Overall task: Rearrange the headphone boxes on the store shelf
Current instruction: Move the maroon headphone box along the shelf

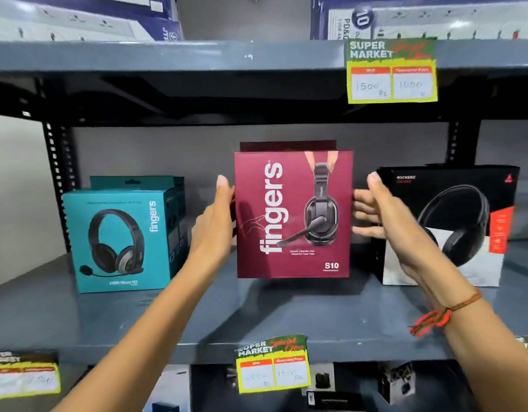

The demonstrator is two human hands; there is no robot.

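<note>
A maroon "fingers" S10 headphone box [292,215] stands upright in the middle of the grey shelf [256,316], with another maroon box just behind it. My left hand [215,224] presses flat against its left edge. My right hand [378,212] is at its right edge, fingers spread and touching the side. A teal "fingers" headphone box [120,242] stands to the left with more teal boxes behind it. A black Rockerz headphone box [452,227] stands to the right, partly hidden by my right hand.
The upper shelf board [197,58] hangs close above the boxes, with a yellow price tag [392,72]. Price tags [273,364] hang on the shelf's front lip. A perforated upright post [56,173] stands at back left. Small boxes sit on the shelf below.
</note>
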